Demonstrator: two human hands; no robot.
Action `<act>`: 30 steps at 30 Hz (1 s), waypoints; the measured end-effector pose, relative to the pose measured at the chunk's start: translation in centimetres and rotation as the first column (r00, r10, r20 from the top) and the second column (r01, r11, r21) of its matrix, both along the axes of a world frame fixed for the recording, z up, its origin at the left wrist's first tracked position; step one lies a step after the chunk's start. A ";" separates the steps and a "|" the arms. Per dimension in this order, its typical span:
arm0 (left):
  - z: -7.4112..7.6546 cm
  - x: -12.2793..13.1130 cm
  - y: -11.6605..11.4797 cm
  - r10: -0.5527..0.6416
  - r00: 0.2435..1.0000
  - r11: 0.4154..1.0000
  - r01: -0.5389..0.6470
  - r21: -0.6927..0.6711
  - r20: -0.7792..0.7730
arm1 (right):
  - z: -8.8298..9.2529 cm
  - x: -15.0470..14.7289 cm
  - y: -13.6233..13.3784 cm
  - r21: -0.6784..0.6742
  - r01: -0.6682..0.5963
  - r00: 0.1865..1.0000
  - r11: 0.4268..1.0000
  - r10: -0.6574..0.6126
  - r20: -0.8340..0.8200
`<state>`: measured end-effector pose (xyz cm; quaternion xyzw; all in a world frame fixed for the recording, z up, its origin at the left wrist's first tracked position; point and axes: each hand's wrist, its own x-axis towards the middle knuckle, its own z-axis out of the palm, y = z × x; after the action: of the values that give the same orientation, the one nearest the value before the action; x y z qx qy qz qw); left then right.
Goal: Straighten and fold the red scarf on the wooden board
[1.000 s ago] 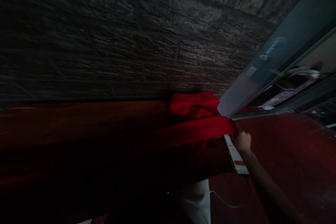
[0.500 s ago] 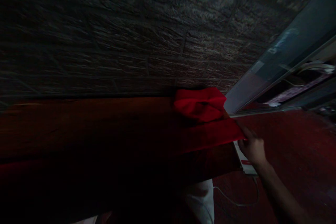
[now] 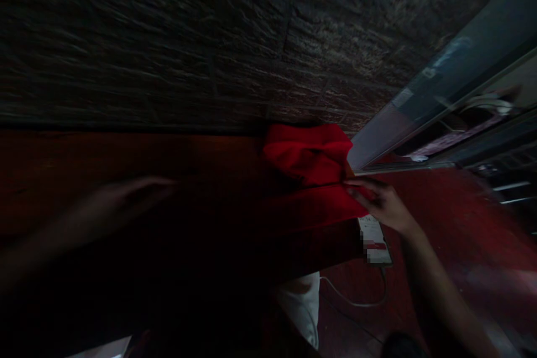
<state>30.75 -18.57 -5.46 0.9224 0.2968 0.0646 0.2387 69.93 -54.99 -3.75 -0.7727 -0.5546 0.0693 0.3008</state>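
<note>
While the left hand (image 3: 115, 201) spreads clear, the right hand (image 3: 386, 205) touches red cloth's (image 3: 333, 199) edge, grip unclear.

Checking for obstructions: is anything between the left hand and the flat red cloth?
Nothing visible stands between the left hand and the flat red cloth, though shadow hides much of the wooden surface there.

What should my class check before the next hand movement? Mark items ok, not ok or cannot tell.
1. Right hand at right end of flat red cloth: ok.
2. Right hand's pinch secure: cannot tell; too dim.
3. Left hand on visible red cloth: not ok; it is off to the left.
4. Bunched red cloth on wooden tabletop, beyond the flat red cloth: ok.
5. Left end of flat red cloth visible: not ok; lost in shadow.
</note>
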 end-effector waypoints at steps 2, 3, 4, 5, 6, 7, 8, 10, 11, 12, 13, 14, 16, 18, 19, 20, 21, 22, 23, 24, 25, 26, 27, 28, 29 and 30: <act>-2.2 3.4 -2.3 -0.150 0.988 0.982 0.152 -0.111 0.030 | -0.7 1.0 1.1 -0.012 -0.027 0.999 1.000 0.027 -0.022; -3.1 4.8 -3.5 -0.218 0.974 0.962 0.225 -0.155 0.063 | -1.1 1.4 1.2 -0.010 -0.028 0.999 1.000 0.028 -0.037; -3.8 5.9 -4.5 -0.280 0.956 0.940 0.291 -0.178 0.088 | -1.4 1.7 1.2 -0.004 -0.020 0.998 1.000 0.020 -0.054; -4.4 6.7 -5.4 -0.312 0.941 0.929 0.331 -0.168 0.129 | -1.8 1.9 1.1 0.003 -0.006 0.997 1.000 0.006 -0.073; -4.9 7.0 -6.0 -0.328 0.931 0.922 0.353 -0.161 0.160 | -2.0 2.1 0.8 0.008 0.010 0.996 1.000 -0.009 -0.091; -5.3 7.1 -6.4 -0.326 0.927 0.924 0.354 -0.148 0.185 | -2.3 2.2 0.6 0.010 0.026 0.994 1.000 -0.025 -0.109; -5.6 7.0 -6.5 -0.311 0.929 0.930 0.341 -0.138 0.202 | -2.5 2.3 0.3 0.009 0.039 0.992 0.999 -0.038 -0.124; -6.1 6.5 -6.4 -0.288 0.934 0.938 0.320 -0.134 0.213 | -2.7 2.3 0.1 0.000 0.053 0.988 0.999 -0.052 -0.145; -6.3 6.4 -6.3 -0.299 0.930 0.934 0.331 -0.133 0.211 | -2.7 2.3 0.2 -0.004 0.049 0.987 0.999 -0.049 -0.153; -6.5 6.4 -6.2 -0.324 0.923 0.926 0.355 -0.131 0.209 | -2.8 2.3 0.3 -0.007 0.040 0.987 0.999 -0.041 -0.158; -6.6 6.6 -6.2 -0.352 0.912 0.915 0.383 -0.126 0.212 | -2.7 2.4 0.4 -0.011 0.029 0.986 1.000 -0.030 -0.162; -6.6 6.9 -6.3 -0.378 0.900 0.905 0.409 -0.119 0.218 | -2.7 2.5 0.6 -0.016 0.016 0.986 1.000 -0.019 -0.165; -6.5 8.0 -6.8 -0.409 0.882 0.892 0.441 -0.103 0.235 | -2.5 2.7 0.8 -0.027 -0.005 0.986 1.000 0.001 -0.167; -6.2 9.3 -7.5 -0.420 0.870 0.884 0.457 -0.102 0.257 | -2.4 3.0 0.9 -0.032 -0.016 0.985 0.999 0.010 -0.173; -6.0 9.9 -7.9 -0.426 0.864 0.878 0.466 -0.107 0.267 | -2.4 3.1 0.9 -0.032 -0.021 0.984 0.999 0.015 -0.179; -5.8 10.5 -8.3 -0.426 0.862 0.875 0.470 -0.116 0.277 | -2.4 3.3 0.9 -0.036 -0.026 0.982 0.999 0.018 -0.188; -5.7 11.0 -8.6 -0.422 0.861 0.873 0.471 -0.131 0.284 | -2.4 3.5 0.8 -0.044 -0.033 0.980 0.998 0.023 -0.197; -5.6 11.5 -8.8 -0.413 0.863 0.872 0.467 -0.148 0.290 | -2.4 3.6 0.7 -0.056 -0.043 0.978 0.998 0.030 -0.205; -5.5 11.9 -9.0 -0.401 0.867 0.873 0.459 -0.165 0.296 | -2.4 3.8 0.6 -0.071 -0.055 0.977 0.996 0.038 -0.212; -5.5 12.2 -9.2 -0.388 0.873 0.875 0.450 -0.181 0.296 | -2.4 3.9 0.5 -0.085 -0.065 0.975 0.994 0.045 -0.216; -5.5 12.4 -9.2 -0.376 0.879 0.877 0.440 -0.194 0.294 | -2.4 4.1 0.4 -0.096 -0.071 0.974 0.993 0.049 -0.219; -5.6 12.6 -9.3 -0.366 0.885 0.880 0.429 -0.203 0.287 | -2.3 4.2 0.3 -0.102 -0.070 0.974 0.992 0.046 -0.221; -5.6 12.6 -9.3 -0.354 0.893 0.885 0.415 -0.209 0.277 | -2.2 4.2 0.3 -0.105 -0.063 0.974 0.992 0.038 -0.222; -5.6 12.7 -9.2 -0.341 0.903 0.891 0.399 -0.216 0.263 | -2.2 4.3 0.3 -0.105 -0.048 0.975 0.993 0.023 -0.222; -5.6 12.7 -9.2 -0.329 0.912 0.896 0.384 -0.224 0.245 | -2.1 4.4 0.3 -0.098 -0.029 0.975 0.995 0.007 -0.220; -5.6 12.7 -9.2 -0.320 0.919 0.898 0.372 -0.235 0.230 | -2.0 4.4 0.3 -0.083 -0.014 0.976 0.996 -0.005 -0.218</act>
<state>43.49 -27.73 -11.01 0.9084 0.1099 0.0651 0.3982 74.36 -54.68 -5.75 -0.7712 -0.5168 0.1776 0.3266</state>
